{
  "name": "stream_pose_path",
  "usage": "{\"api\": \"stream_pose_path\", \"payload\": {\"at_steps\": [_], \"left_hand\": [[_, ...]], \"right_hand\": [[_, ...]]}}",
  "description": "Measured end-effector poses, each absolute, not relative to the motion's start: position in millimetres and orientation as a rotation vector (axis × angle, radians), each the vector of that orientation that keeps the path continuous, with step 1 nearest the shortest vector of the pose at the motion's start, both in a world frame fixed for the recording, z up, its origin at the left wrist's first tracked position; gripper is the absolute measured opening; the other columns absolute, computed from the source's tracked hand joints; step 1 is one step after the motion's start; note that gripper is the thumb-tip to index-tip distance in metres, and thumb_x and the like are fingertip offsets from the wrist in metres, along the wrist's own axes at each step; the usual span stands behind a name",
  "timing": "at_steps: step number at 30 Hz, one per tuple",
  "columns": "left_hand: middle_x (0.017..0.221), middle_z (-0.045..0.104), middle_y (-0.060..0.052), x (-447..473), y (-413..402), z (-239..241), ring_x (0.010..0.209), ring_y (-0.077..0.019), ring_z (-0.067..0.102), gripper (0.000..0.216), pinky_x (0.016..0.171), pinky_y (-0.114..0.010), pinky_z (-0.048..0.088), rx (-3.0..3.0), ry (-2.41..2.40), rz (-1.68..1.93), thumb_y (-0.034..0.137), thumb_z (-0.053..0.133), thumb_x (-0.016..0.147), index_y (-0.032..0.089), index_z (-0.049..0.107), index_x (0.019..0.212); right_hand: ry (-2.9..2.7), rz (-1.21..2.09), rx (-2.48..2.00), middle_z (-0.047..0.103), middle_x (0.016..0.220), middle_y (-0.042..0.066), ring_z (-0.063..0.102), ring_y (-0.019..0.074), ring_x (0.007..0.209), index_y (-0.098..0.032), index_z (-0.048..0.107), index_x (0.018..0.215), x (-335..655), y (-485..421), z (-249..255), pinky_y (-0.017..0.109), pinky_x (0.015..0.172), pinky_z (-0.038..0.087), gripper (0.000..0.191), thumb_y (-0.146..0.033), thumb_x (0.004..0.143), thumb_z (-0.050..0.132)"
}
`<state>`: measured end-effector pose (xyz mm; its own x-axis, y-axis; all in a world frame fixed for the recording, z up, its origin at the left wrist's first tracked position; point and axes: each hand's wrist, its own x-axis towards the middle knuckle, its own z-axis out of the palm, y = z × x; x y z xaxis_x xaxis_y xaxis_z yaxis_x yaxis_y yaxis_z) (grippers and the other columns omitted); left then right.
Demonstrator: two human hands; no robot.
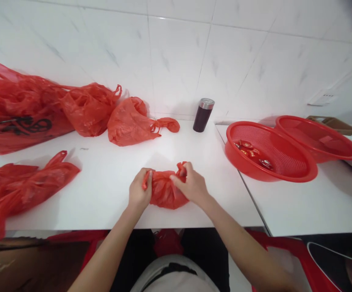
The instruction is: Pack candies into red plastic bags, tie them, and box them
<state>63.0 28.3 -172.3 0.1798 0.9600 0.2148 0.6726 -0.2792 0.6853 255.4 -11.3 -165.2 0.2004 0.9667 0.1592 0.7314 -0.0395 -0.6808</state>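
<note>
A small red plastic bag rests on the white table near its front edge, bulging with contents I cannot make out. My left hand is closed on the bag's left end, with a bit of red plastic poking out by the thumb. At the right end, my right hand pinches the bag's gathered top corner between thumb and fingers. Just beyond the hands lies another filled red plastic bag, its neck twisted and trailing to the right.
More red bags line the wall at left, with a flatter red bag in front. A dark tumbler stands at the back. Right, a red basket holds several wrapped sweets; behind it sits a second red basket.
</note>
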Motion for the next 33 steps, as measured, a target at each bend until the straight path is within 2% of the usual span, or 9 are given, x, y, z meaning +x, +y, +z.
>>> {"api": "stream_pose_path", "payload": {"at_steps": [2,5,8,12,17,22,27,30,33], "left_hand": [[0.081,0.069,-0.002,65.9,35.2,-175.1,0.073,-0.0197,0.065,0.034,0.066,-0.029,0.046,2.078,1.609,0.693,0.041,0.022,0.099,0.024,0.053,0.101],[0.074,0.067,-0.001,59.5,46.8,-181.6,0.064,-0.0208,0.062,0.029,0.059,-0.028,0.039,2.129,1.673,0.558,0.040,0.028,0.098,0.026,0.053,0.102],[0.074,0.068,-0.003,52.0,57.4,-186.6,0.065,-0.0222,0.062,0.033,0.058,-0.028,0.036,2.177,1.725,0.435,0.043,0.028,0.097,0.027,0.055,0.104],[0.080,0.071,-0.007,52.8,67.0,-192.3,0.072,-0.0241,0.064,0.042,0.058,-0.028,0.035,2.216,1.806,0.312,0.048,0.024,0.098,0.026,0.059,0.103],[0.086,0.072,-0.008,61.6,69.7,-200.7,0.074,-0.0252,0.066,0.046,0.058,-0.029,0.035,2.258,1.870,0.221,0.049,0.023,0.097,0.026,0.063,0.102],[0.087,0.072,-0.011,57.1,73.4,-200.7,0.079,-0.0273,0.067,0.048,0.064,-0.032,0.041,2.259,1.929,0.191,0.049,0.026,0.096,0.024,0.067,0.100],[0.094,0.071,-0.015,33.4,70.8,-194.0,0.087,-0.0315,0.067,0.051,0.071,-0.037,0.045,2.180,1.990,0.200,0.051,0.027,0.094,0.022,0.069,0.105],[0.088,0.071,-0.014,21.9,66.4,-190.1,0.082,-0.0316,0.067,0.055,0.066,-0.036,0.046,2.109,1.935,0.188,0.056,0.028,0.092,0.023,0.071,0.097],[0.079,0.072,-0.010,14.0,68.5,-180.5,0.076,-0.0282,0.068,0.050,0.064,-0.033,0.047,2.049,1.811,0.179,0.055,0.033,0.091,0.022,0.070,0.084]], "right_hand": [[-1.717,0.389,-1.828,0.063,0.088,0.001,0.059,0.0202,0.076,-0.024,0.043,0.098,244.1,-9.9,-176.5,0.030,0.065,0.038,0.034,-0.049,0.083,0.058],[-1.858,0.330,-1.771,0.062,0.086,0.005,0.059,0.0214,0.077,-0.022,0.046,0.098,252.5,-7.6,-190.2,0.031,0.066,0.039,0.023,-0.043,0.091,0.049],[-1.926,0.334,-1.737,0.062,0.082,0.005,0.058,0.0204,0.073,-0.021,0.049,0.097,275.9,-4.7,-197.4,0.030,0.066,0.038,0.017,-0.036,0.094,0.042],[-1.902,0.357,-1.812,0.064,0.079,0.002,0.057,0.0187,0.069,-0.021,0.052,0.105,296.0,-1.5,-208.3,0.028,0.064,0.037,0.018,-0.022,0.089,0.045],[-1.834,0.386,-1.885,0.065,0.079,0.003,0.056,0.0181,0.068,-0.021,0.055,0.106,288.5,-0.8,-223.3,0.027,0.060,0.033,0.021,-0.020,0.087,0.046],[-1.725,0.424,-1.896,0.062,0.071,0.001,0.052,0.0161,0.064,-0.023,0.058,0.081,292.0,-1.7,-221.0,0.026,0.058,0.029,0.006,-0.028,0.083,0.055],[-1.482,0.500,-1.932,0.036,0.050,-0.005,0.035,0.0115,0.051,-0.021,0.034,0.055,330.4,-5.8,-215.8,0.025,0.051,0.023,0.046,-0.051,0.084,0.054],[-1.353,0.573,-1.909,0.028,0.050,-0.006,0.029,0.0101,0.051,-0.021,0.027,0.055,344.8,-6.1,-216.2,0.025,0.049,0.021,0.052,-0.058,0.081,0.053],[-1.295,0.696,-1.849,0.032,0.049,-0.007,0.032,0.0098,0.049,-0.022,0.031,0.056,348.4,-5.1,-214.6,0.024,0.048,0.024,0.049,-0.057,0.077,0.057]]}}
